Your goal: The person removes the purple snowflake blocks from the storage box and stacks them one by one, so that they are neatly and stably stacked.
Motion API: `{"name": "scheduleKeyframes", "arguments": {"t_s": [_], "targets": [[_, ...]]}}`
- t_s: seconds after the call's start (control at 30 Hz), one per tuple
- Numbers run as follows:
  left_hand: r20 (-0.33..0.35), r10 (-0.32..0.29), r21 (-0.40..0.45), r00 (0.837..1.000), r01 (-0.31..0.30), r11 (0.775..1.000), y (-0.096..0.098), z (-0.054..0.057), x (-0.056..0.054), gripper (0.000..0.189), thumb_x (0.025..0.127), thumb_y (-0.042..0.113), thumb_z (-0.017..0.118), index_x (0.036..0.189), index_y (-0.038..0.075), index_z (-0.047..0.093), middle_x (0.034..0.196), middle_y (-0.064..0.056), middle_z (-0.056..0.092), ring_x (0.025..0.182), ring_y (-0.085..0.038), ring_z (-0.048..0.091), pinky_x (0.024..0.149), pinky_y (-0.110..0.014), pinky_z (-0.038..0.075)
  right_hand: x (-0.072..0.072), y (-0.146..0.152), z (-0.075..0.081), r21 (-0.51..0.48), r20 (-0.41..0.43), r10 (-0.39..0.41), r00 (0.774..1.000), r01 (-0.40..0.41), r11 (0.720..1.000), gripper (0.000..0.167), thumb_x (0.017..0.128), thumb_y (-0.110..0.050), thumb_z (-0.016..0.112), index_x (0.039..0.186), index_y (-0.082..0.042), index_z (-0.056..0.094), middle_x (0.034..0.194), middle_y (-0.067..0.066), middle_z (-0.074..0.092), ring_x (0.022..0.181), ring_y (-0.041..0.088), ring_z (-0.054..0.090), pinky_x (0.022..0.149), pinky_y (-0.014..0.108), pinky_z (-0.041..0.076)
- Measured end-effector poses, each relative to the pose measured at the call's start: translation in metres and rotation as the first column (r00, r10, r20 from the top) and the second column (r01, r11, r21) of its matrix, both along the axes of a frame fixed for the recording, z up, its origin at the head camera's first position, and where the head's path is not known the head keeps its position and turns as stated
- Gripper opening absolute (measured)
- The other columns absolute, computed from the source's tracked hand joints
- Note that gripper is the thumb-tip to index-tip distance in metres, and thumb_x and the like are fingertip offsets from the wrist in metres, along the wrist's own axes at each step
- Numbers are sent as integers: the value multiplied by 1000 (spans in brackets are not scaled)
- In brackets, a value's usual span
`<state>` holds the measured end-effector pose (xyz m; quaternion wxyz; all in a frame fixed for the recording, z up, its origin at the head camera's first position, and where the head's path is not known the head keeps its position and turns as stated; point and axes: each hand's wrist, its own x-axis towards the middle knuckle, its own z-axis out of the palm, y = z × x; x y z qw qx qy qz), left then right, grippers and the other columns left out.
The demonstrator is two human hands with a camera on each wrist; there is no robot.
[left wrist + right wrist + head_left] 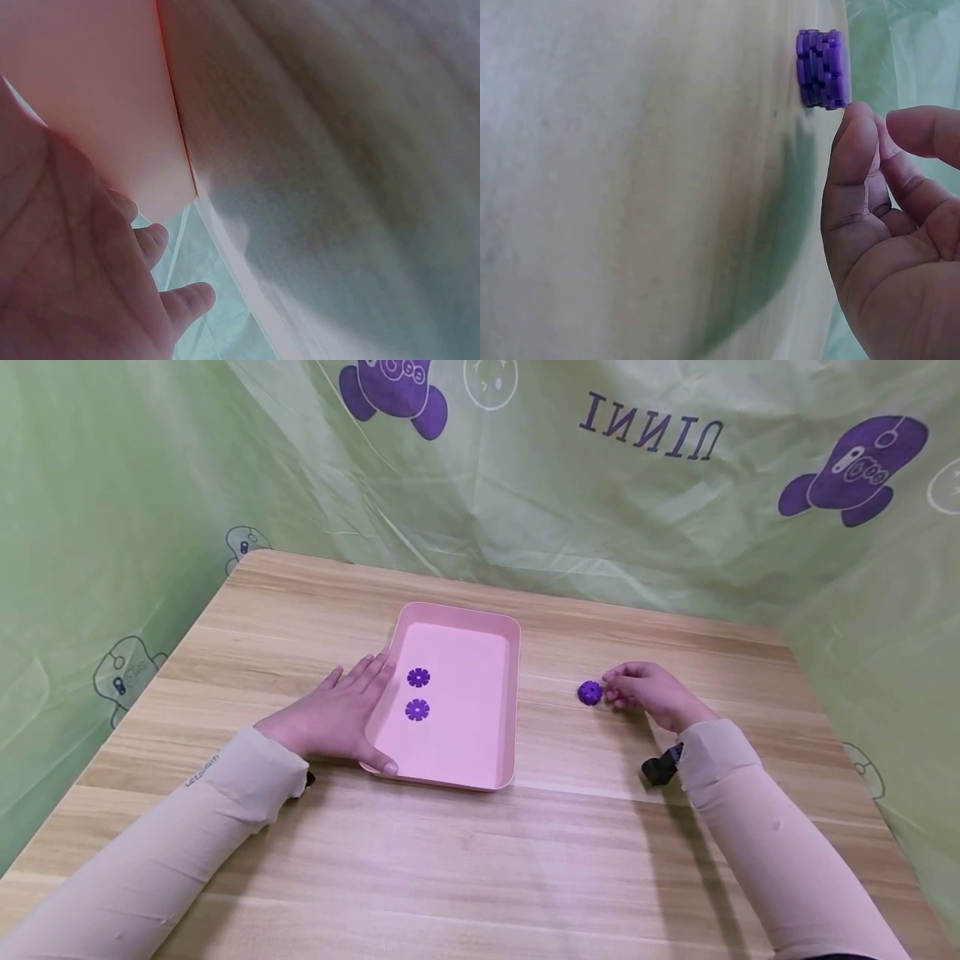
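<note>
Two purple notched discs, an upper disc (418, 677) and a lower disc (417, 710), lie flat in a shallow pink tray (465, 752). My left hand (341, 710) lies with straight fingers and spread thumb against the tray's left wall, the thumb at its near left corner. In the left wrist view the palm faces the tray's outer side. Right of the tray, a small stack of purple notched discs (823, 69) stands on the table. My right hand (648, 692) is just right of that stack, thumb and fingertips apart with nothing visible between them. Whether a fingertip touches the stack I cannot tell.
The wooden table (480, 877) ends at a green printed curtain (600, 527) along its back and sides. A black wrist camera (662, 768) hangs under the right wrist. Bare tabletop separates the tray from the stack.
</note>
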<state>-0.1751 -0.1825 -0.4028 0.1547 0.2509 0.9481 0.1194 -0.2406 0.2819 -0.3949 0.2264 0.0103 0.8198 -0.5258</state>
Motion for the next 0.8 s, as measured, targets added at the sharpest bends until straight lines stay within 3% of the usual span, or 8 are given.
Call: {"name": "scheduleKeyframes", "arguments": {"t_s": [0.4,0.6,0.8], "targets": [[4,5,-1,1000,-5,1000,1,2,0,152,63,82,78,162,-7,4,170,-24,-5,155,-45,0,121,-67,2,-5,-26,19,21,-64,-1,998,3,1000,35,108,-10,47,131,15,50,107,11,59,92,11,58,80,22,54],[14,10,4,1000,-10,1000,1,3,1,153,63,82,79,162,-6,3,170,-24,-5,155,-45,-1,121,-66,1,-7,-48,26,4,-74,21,997,-20,1000,33,107,-10,48,129,14,52,103,10,59,93,14,58,79,22,53],[12,7,0,1000,-7,1000,1,3,1,153,63,83,78,162,-7,3,170,-24,-5,155,-45,-1,121,-67,2,-11,-75,29,7,-67,75,995,-75,997,34,105,-10,50,129,14,52,111,16,61,99,19,59,93,34,53]]}}
